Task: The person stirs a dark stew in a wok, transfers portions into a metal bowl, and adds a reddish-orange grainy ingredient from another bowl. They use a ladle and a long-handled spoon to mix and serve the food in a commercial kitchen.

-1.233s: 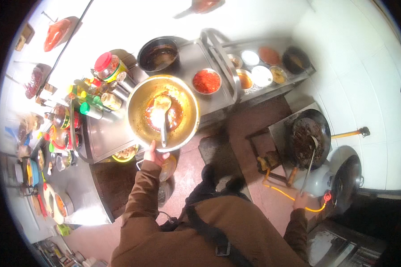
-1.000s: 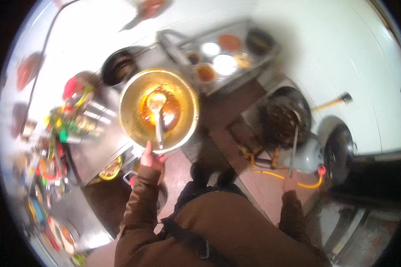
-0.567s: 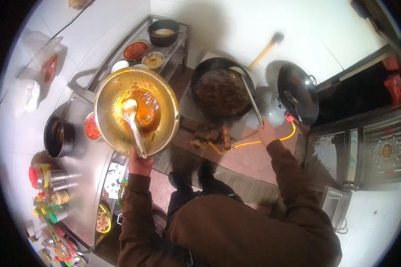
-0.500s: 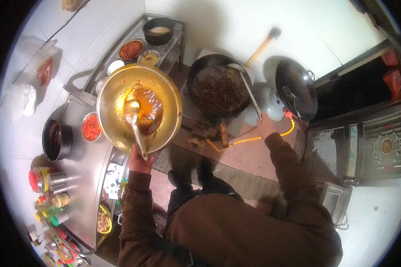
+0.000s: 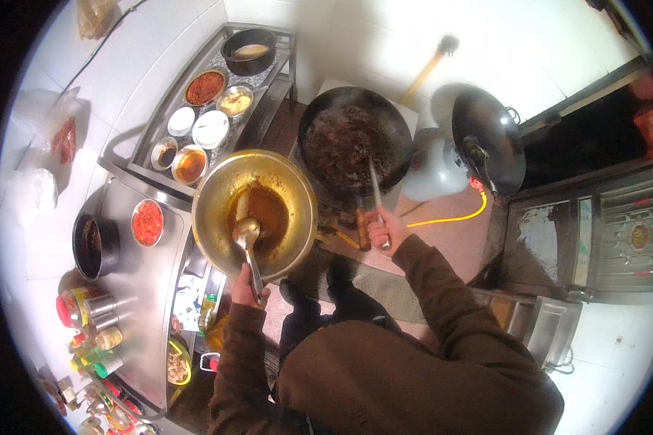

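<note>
Two hands are at work around a big metal bowl [image 5: 292, 206]. The left hand [image 5: 248, 288] has its grip closed on the near rim of the bowl, with the handle of a metal spoon [image 5: 246, 232] running over that rim and against the hand; whether the fingers also clasp the handle, I cannot tell. The spoon's head rests in the brown sauce [image 5: 268, 206] at the bottom of the bowl. Right of the bowl, the right hand [image 5: 387, 228] has its grip wrapped around a long metal handle [image 5: 375, 181], whose far end goes down into the dark contents [image 5: 345, 134] of a black wok [image 5: 399, 141]; the tool's head is hidden there. The wok, to the right of the bowl and a little beyond it, has a wooden handle [image 5: 363, 226] pointing toward the person. Farther right of the bowl are a pale gas cylinder [image 5: 428, 170] and a second wok [image 5: 508, 145], tilted up. Left of the bowl, red chopped food [image 5: 147, 222] in a round container and a black pot [image 5: 109, 243] stand on the steel tabletop [image 5: 134, 275]. Beyond the bowl, toward its left, small containers of seasoning stand on a metal rack [image 5: 265, 94].
</note>
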Tool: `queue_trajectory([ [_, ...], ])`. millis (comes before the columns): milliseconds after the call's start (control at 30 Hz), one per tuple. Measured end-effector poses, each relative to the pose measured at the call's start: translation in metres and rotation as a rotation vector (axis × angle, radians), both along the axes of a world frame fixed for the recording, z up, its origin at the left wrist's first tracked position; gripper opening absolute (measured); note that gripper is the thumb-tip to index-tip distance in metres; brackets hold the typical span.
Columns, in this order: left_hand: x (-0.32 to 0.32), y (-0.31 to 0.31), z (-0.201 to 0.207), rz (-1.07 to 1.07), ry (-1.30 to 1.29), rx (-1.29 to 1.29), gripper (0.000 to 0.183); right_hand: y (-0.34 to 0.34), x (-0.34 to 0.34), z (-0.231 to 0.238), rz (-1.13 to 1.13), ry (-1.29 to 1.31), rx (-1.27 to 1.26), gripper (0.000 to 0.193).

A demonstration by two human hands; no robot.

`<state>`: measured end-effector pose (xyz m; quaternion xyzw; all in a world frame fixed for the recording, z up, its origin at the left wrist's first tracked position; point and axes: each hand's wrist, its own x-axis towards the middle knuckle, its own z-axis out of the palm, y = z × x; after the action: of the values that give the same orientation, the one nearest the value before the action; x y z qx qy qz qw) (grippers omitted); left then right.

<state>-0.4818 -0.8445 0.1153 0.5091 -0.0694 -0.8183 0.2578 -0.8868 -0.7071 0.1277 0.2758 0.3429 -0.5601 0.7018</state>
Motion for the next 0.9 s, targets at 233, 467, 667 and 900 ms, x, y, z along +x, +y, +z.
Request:
queue_trajectory([
  [233,-0.001,0.009,0.000,-0.021,-0.108,-0.002,0.032,-0.012,-0.003,0.032,-0.009,-0.248,-0.079,0.037],
  [467,-0.017,0.012,0.012,-0.026,-0.130,-0.031,0.026,-0.006,-0.025,0.036,-0.062,-0.512,-0.256,0.039],
  [667,-0.039,0.013,0.015,-0.051,-0.163,0.011,0.024,0.020,-0.037,0.037,-0.177,-0.618,-0.394,0.041],
  [900,-0.070,0.013,0.016,-0.023,-0.167,-0.024,0.030,0.040,-0.055,0.050,-0.160,-0.618,-0.425,0.040],
])
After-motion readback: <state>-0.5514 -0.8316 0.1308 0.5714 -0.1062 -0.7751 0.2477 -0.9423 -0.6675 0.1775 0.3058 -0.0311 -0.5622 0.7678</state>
